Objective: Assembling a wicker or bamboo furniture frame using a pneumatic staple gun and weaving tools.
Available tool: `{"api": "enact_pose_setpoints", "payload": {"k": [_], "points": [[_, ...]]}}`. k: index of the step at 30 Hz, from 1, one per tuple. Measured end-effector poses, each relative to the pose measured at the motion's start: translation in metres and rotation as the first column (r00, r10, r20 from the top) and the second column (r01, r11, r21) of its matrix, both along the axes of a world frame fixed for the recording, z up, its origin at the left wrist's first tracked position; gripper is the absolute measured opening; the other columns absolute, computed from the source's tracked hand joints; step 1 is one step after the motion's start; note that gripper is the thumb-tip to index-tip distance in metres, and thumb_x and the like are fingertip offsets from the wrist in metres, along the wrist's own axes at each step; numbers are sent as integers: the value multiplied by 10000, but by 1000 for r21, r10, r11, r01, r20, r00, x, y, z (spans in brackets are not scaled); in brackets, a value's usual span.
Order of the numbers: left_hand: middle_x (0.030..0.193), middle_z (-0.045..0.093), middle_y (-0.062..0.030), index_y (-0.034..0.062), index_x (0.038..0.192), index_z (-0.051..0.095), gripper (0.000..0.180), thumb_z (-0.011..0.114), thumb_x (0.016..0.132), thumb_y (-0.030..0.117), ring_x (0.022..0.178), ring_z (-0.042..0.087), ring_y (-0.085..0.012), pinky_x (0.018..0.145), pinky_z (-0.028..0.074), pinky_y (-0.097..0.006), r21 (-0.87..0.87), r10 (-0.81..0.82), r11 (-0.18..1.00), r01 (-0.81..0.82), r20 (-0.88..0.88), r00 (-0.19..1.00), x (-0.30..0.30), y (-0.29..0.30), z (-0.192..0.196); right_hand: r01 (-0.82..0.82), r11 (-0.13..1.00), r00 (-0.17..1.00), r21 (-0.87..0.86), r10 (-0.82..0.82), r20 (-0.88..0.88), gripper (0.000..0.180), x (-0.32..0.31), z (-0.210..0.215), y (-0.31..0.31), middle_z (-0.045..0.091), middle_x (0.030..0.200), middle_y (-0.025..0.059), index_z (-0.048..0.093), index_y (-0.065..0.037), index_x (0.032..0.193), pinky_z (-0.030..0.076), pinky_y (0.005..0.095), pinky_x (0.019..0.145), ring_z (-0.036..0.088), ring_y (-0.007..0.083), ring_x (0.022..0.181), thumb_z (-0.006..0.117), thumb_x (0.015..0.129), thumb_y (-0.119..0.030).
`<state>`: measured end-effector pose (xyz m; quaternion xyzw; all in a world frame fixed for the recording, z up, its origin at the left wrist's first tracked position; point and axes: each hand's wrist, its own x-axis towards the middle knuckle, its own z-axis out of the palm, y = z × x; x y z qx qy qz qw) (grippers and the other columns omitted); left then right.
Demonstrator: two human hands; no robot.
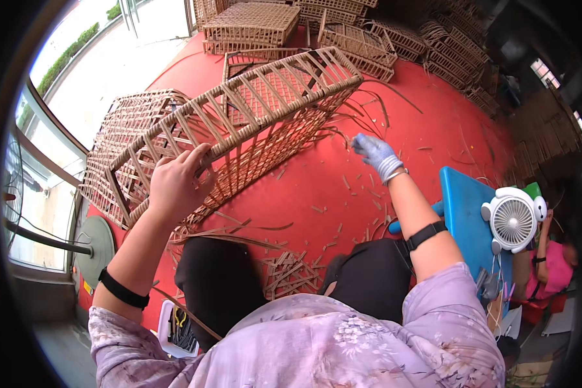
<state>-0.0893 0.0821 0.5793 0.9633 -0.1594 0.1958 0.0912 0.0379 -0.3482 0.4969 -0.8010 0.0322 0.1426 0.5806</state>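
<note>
A large woven basket (255, 123) of brown wicker-like strips stands tilted on its side in front of me, its wrapped rim rising toward the far right. My left hand (180, 178) is bare, its fingers curled over the near part of that rim. To the right of the basket, my right hand (373, 154) wears a grey glove. Its thumb and fingers are pinched together on the end of a thin brown strip (335, 131) that runs back to the basket's lower edge. Several other loose strip ends curve out from that same side.
Cut strip pieces (291, 271) litter the red floor (304, 223). Another woven basket (136, 119) lies at left; stacks of baskets (252, 22) line the back. At right are a blue stool (462, 207), a white fan (513, 220) and another person (553, 268). A white tool box (174, 330) sits by my left leg.
</note>
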Motion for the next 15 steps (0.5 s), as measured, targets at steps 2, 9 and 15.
{"api": "enact_pose_setpoints", "payload": {"k": [2, 9, 15], "points": [[900, 647, -76, 96, 1215, 542, 470, 646, 789, 265, 754, 628, -247, 729, 463, -359, 25, -8, 1000, 8, -18, 1000, 0, 0, -3, 178, 982, 983, 59, -176, -43, 514, 34, -17, -1, 583, 1266, 97, 540, -75, 1259, 360, 466, 995, 515, 262, 1222, 521, 918, -460], [824, 613, -64, 101, 1195, 561, 465, 679, 793, 303, 681, 600, -247, 655, 453, -343, 52, 16, 999, -13, -61, 998, 3, -10, -4, 413, 893, 903, 180, -374, -212, 518, 141, -66, -23, 469, 1413, 46, 379, -100, 1402, 217, 482, 1088, 403, 237, 1328, 393, 965, -378], [867, 657, -52, 92, 1151, 587, 385, 704, 792, 161, 699, 624, -232, 627, 448, -324, 27, -8, 1000, 8, 2, 1000, 16, -6, -12, 383, 892, 923, 240, -359, -140, 576, 190, -103, -25, 348, 1490, 53, 328, -91, 1427, 232, 445, 1103, 325, 224, 1373, 321, 969, -441]]}}
